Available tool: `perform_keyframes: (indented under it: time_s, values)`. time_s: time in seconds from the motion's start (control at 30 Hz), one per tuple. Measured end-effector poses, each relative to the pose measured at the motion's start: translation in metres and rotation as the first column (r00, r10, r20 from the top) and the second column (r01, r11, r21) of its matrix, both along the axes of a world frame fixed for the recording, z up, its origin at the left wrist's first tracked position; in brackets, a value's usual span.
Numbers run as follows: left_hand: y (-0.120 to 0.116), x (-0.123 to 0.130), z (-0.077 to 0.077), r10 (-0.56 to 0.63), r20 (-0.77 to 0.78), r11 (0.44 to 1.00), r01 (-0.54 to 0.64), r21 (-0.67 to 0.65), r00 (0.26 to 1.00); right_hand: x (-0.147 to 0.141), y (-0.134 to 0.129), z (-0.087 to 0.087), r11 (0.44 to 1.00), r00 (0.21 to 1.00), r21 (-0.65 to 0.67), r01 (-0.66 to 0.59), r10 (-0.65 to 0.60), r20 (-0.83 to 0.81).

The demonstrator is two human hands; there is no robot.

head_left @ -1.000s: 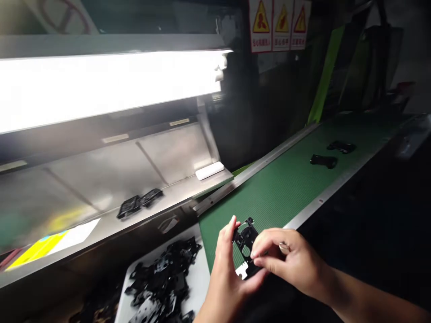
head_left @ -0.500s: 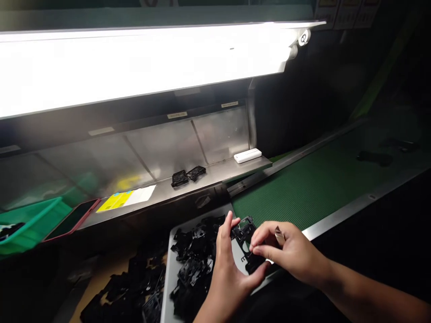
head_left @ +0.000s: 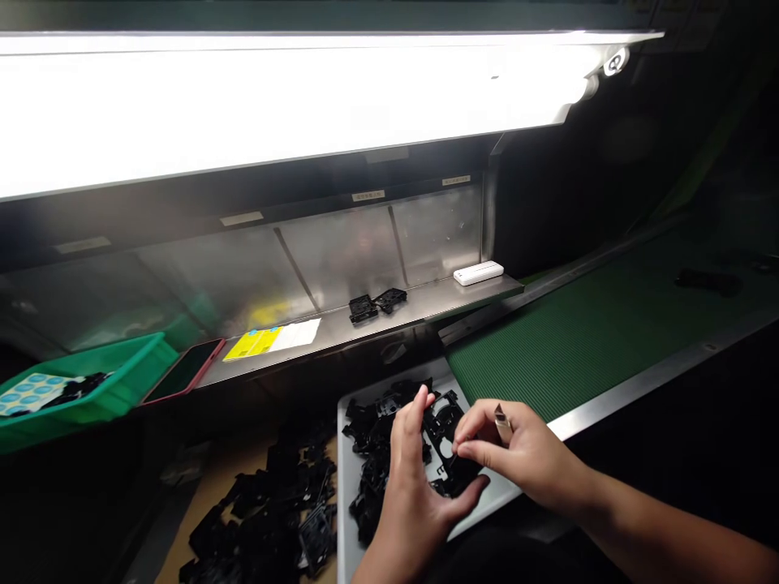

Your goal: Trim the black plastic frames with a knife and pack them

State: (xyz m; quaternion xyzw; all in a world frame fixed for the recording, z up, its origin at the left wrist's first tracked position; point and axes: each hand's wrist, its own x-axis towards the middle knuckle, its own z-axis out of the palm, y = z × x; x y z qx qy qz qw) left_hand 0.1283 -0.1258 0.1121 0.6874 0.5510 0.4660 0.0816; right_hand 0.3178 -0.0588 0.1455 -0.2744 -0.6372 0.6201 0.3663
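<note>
My left hand (head_left: 411,487) holds a black plastic frame (head_left: 445,418) by its edges, with thumb and fingers spread around it above a grey tray. Openings in the frame let a pale surface show through. My right hand (head_left: 517,454) is pinched at the frame's near right side; whatever sits between the fingertips is too small to make out. Tucked in that same hand is a slim metal tool (head_left: 502,425), its slanted end sticking up past the index finger. Most of the tool is hidden by the fingers.
The grey tray (head_left: 342,503) contains several black parts; more black parts (head_left: 261,511) lie on cardboard at left. A green conveyor belt (head_left: 548,365) runs right. The metal shelf (head_left: 426,308) bears a white device (head_left: 479,273), black parts, yellow labels (head_left: 256,343), a phone (head_left: 186,371) and a green bin (head_left: 131,381).
My view has turned left, so the shelf, tray and belt sit farther right in the picture. Both hands keep nearly the same hold on the frame and tool.
</note>
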Motion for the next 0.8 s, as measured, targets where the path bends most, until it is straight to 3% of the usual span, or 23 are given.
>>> perform_keyframes:
  time_s: [0.1, 0.17, 0.27, 0.33, 0.47, 0.6, 0.7, 0.8]
  values:
    - [-0.007, -0.013, -0.002, -0.003, 0.011, 1.0, 0.003, -0.015, 1.0, -0.013, -0.01, -0.004, 0.997, 0.999, 0.069, 0.022, -0.024, 0.032]
    - [-0.011, -0.021, -0.003, -0.01, 0.015, 1.0, 0.01, -0.021, 1.0, -0.022, -0.017, -0.007, 0.973, 0.996, 0.226, 0.048, -0.064, 0.066]
    - [-0.015, -0.033, -0.006, -0.013, 0.004, 0.999, 0.013, -0.051, 1.0, -0.035, -0.026, -0.015, 0.873, 0.994, 0.487, 0.033, -0.08, 0.075]
    - [-0.017, -0.04, -0.01, -0.014, -0.011, 0.997, 0.013, -0.076, 1.0, -0.044, -0.03, -0.024, 0.829, 0.993, 0.56, 0.016, -0.077, 0.087]
    - [-0.019, -0.052, -0.027, -0.027, 0.008, 0.992, 0.028, -0.125, 1.0, -0.061, -0.033, -0.046, 0.82, 0.991, 0.572, 0.012, -0.086, 0.103]
    - [-0.019, -0.075, -0.061, -0.02, 0.032, 0.978, 0.026, -0.209, 0.999, -0.069, -0.034, -0.064, 0.865, 0.995, 0.492, 0.099, -0.081, -0.057]
    - [-0.014, -0.115, -0.095, 0.051, 0.009, 0.952, -0.046, -0.302, 0.999, -0.065, -0.03, -0.072, 0.884, 0.969, 0.413, 0.22, -0.15, -0.197]
    - [-0.004, -0.179, -0.128, 0.294, 0.03, 0.905, -0.268, -0.331, 0.955, -0.05, -0.023, -0.082, 0.89, 0.953, 0.344, 0.3, -0.266, -0.142]
